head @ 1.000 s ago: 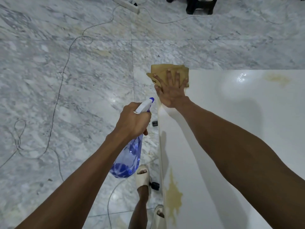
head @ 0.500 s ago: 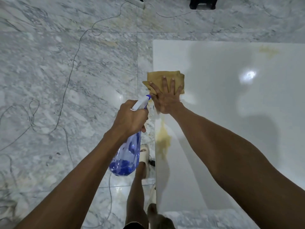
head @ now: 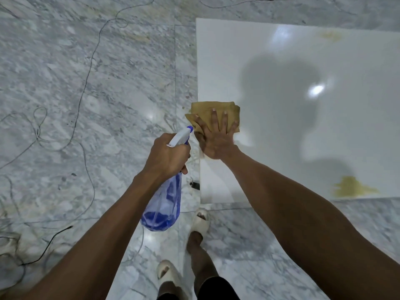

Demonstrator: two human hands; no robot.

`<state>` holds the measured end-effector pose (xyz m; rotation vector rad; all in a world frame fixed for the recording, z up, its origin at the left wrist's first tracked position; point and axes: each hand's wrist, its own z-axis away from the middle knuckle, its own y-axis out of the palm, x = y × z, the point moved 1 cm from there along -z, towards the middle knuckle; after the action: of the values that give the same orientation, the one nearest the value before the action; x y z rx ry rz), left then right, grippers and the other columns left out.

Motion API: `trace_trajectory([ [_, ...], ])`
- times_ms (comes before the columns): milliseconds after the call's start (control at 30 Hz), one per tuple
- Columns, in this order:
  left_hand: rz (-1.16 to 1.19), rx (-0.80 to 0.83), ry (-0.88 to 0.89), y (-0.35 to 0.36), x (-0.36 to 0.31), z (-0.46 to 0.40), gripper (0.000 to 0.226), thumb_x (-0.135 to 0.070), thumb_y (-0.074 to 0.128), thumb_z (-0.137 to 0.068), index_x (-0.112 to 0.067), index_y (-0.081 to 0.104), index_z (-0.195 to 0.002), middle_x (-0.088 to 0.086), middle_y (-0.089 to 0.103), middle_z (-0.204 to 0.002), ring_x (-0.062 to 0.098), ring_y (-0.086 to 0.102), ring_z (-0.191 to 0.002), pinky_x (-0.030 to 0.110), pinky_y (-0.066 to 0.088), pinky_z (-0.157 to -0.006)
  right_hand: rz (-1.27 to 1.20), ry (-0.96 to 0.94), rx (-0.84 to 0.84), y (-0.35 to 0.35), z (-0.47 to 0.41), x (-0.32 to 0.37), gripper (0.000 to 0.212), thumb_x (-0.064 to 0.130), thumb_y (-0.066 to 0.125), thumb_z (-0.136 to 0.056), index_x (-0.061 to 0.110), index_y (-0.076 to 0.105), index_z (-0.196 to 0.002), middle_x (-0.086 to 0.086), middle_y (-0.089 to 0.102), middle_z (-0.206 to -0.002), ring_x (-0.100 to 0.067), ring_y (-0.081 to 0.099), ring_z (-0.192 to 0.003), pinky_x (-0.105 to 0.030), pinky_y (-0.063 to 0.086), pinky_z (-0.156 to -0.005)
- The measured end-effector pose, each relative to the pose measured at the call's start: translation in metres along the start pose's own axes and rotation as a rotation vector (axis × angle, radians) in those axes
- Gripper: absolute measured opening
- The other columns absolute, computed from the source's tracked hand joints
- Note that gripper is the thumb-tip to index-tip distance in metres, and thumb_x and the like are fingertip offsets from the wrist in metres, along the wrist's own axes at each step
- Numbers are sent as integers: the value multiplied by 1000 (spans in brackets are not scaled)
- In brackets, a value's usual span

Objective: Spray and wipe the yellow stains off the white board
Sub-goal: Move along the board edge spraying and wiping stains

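Grey marble floor [head: 65, 105] lies under us, our sandalled feet [head: 201, 219] nearest; our left hand [head: 166, 156] has its fingers wrapped tight around a blue spray bottle [head: 162, 208], nozzle toward the board; our right hand [head: 214, 137] presses flat, fingers spread, on a tan cloth [head: 207, 111] at the left edge of the white board [head: 270, 61], which lies on the floor; one yellow stain [head: 350, 187] sits by the board's near edge at right, a fainter stain [head: 329, 35] by the far edge; thin cables [head: 86, 72] trail across the floor at left.
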<state>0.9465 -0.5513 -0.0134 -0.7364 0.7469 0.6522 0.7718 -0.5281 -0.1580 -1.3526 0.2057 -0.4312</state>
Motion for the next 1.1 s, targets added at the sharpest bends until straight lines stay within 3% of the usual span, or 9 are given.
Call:
trace_trajectory([
  [133, -29, 25, 12, -3, 26, 37, 22, -6, 53, -82, 12, 65, -87, 30, 70, -86, 26, 63, -46, 55, 59, -57, 14, -17, 40, 8, 47, 7, 68, 66, -2, -94, 46, 16, -157, -9, 4, -169, -45, 1, -153, -72, -4, -112],
  [333, -2, 36, 5, -14, 74, 101, 23, -5, 53, -87, 16, 62, -85, 23, 64, -74, 25, 59, -45, 42, 53, -55, 56, 42, -87, 32, 112, 21, 60, 58, 12, -103, 43, 58, -137, -12, 60, -142, -46, 58, -125, -75, 45, -87],
  [533, -25, 60, 13, -25, 105, 155, 23, -2, 52, -85, 19, 61, -87, 40, 65, -90, 21, 56, -34, 40, 46, -58, 75, 7, -8, 51, 181, 30, 62, 56, 7, -104, 44, 58, -136, -12, 59, -142, -47, 57, -125, -68, 31, -101],
  [667, -13, 64, 15, -29, 112, 181, 33, -10, 51, -74, 18, 61, -88, 38, 63, -86, 21, 59, -38, 42, 47, -59, 11, -35, 36, 58, 218, 33, 63, 55, 7, -104, 47, 67, -125, -7, 66, -134, -40, 67, -115, -63, 48, -92],
  [767, -47, 67, 27, -31, 107, 198, 23, -4, 53, -85, 17, 63, -91, 30, 64, -79, 21, 57, -37, 37, 48, -58, -47, 86, 151, 24, 255, 43, 60, 52, 9, -105, 38, 56, -140, -13, 43, -155, -48, 45, -137, -71, 35, -102],
  [833, -52, 67, 45, -33, 98, 208, 21, -3, 54, -90, 15, 63, -89, 20, 65, -78, 21, 55, -40, 30, 48, -49, -185, 74, 254, 16, 263, 44, 56, 48, 15, -107, 29, 23, -159, -8, 10, -168, -39, 6, -155, -64, 5, -120],
  [867, -49, 71, 55, -35, 93, 213, 20, -3, 54, -91, 15, 63, -87, 20, 65, -78, 22, 53, -41, 27, 47, -44, -332, 129, 315, 9, 264, 47, 58, 46, 15, -107, 24, 16, -161, -6, 7, -169, -34, 1, -156, -58, 1, -124],
  [1033, -40, 69, 114, -50, 64, 234, 18, -3, 53, -92, 9, 64, -85, 21, 65, -81, 24, 54, -46, 27, 48, -44, -1247, 351, 156, -60, 293, 67, 55, 49, 26, -108, 19, 47, -148, 4, 49, -145, -16, 44, -135, -32, 24, -119],
  [1100, -27, 56, 134, -56, 47, 239, 22, -6, 54, -93, 14, 62, -86, 21, 64, -80, 25, 54, -50, 26, 47, -43, -1527, 387, 115, -79, 297, 66, 56, 50, 29, -108, 13, 58, -138, -4, 61, -139, -21, 57, -126, -36, 39, -113],
])
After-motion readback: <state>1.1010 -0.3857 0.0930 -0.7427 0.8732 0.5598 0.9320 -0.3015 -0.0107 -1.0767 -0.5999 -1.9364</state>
